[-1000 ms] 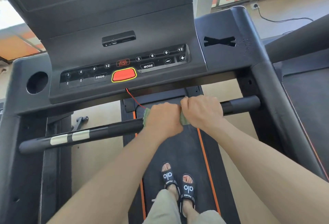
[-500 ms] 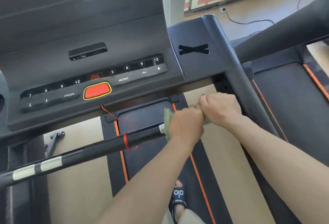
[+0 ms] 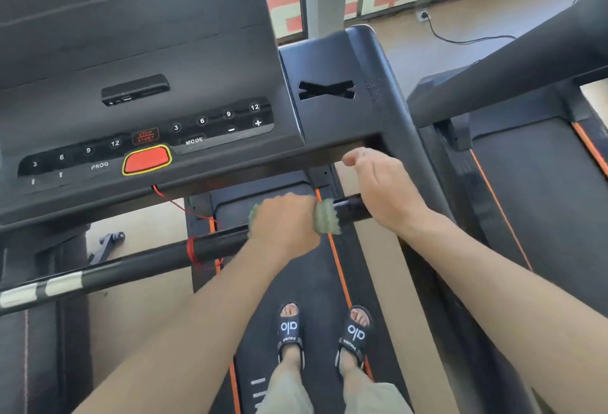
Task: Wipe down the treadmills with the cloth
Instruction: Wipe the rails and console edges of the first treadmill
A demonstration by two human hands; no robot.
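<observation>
A green cloth (image 3: pixel 325 220) is wrapped round the black handlebar (image 3: pixel 138 264) of the treadmill. My left hand (image 3: pixel 284 221) grips the cloth and the bar together, right of the bar's middle. My right hand (image 3: pixel 378 183) hovers just above the bar's right end, fingers relaxed and holding nothing, close under the console's (image 3: pixel 171 61) right corner. The console rises above the bar with its button strip and a red stop key (image 3: pixel 147 159).
A red cord (image 3: pixel 192 249) hangs from the console and loops round the bar. The treadmill's right upright (image 3: pixel 418 157) stands beside my right hand. A second treadmill (image 3: pixel 543 189) lies to the right. My sandalled feet (image 3: pixel 324 334) stand on the belt (image 3: pixel 312 282).
My right hand has let go of the cloth and lifted off the bar. My left hand has slid the cloth leftward, away from the bar's right end.
</observation>
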